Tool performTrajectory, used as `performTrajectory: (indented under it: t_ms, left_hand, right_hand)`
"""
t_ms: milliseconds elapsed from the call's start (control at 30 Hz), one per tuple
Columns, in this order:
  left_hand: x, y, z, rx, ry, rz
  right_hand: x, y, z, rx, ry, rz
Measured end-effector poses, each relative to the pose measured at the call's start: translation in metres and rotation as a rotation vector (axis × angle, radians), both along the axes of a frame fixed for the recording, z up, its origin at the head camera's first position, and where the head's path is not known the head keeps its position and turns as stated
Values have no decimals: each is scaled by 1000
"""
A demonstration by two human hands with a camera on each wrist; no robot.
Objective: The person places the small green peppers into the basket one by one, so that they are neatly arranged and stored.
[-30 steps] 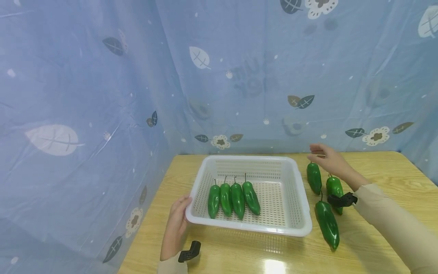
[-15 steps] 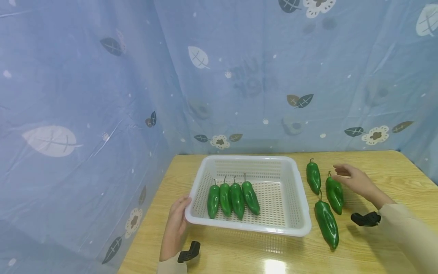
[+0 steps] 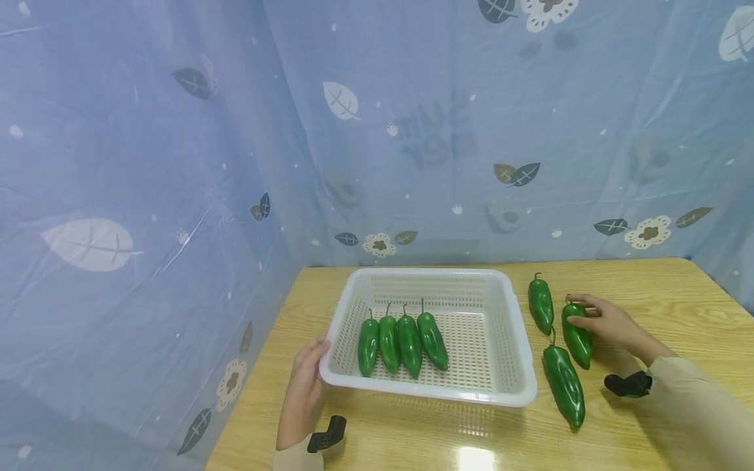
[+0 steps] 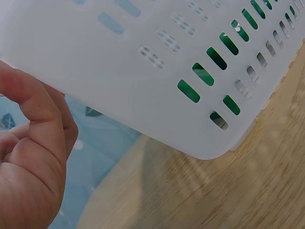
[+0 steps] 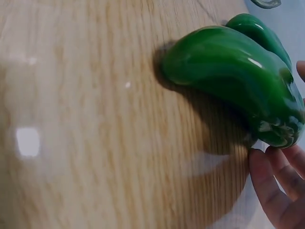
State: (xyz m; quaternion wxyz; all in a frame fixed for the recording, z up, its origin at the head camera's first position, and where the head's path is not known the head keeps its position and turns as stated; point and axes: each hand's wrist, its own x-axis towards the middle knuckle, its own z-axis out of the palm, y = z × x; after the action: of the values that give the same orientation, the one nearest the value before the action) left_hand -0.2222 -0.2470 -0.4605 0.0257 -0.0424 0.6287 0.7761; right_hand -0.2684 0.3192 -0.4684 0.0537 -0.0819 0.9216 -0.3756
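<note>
A white plastic basket sits on the table with several green chili peppers lying side by side in its left half. My left hand grips the basket's left rim near the front corner; in the left wrist view, curled fingers meet the rim. Right of the basket, my right hand pinches a green chili pepper near its stem end, the thumb lying over it. In the right wrist view that chili pepper rests on the wood, with fingertips at its end.
Two more green peppers lie between the basket and my right hand, one farther back and one in front. A blue patterned curtain hangs behind and left of the wooden table.
My right hand has moved right and down from above the back pepper to the pepper beside it, and its fingers have closed in on that one. The left hand stays on the basket.
</note>
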Motion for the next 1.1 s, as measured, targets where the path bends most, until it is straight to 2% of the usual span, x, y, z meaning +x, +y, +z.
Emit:
performTrajectory:
  t_ms: [233, 433, 833, 1100]
  left_hand:
    - [-1, 0, 1, 11, 12, -17]
    - [0, -1, 1, 29, 16, -24]
    - [0, -1, 0, 25, 8, -23]
    - [-1, -1, -1, 27, 3, -13]
  right_hand:
    - [-2, -1, 2, 21, -14, 38]
    - [-1, -3, 0, 37, -32, 12]
    - [4, 6, -7, -53, -5, -15]
    - [9, 5, 7, -64, 44, -27]
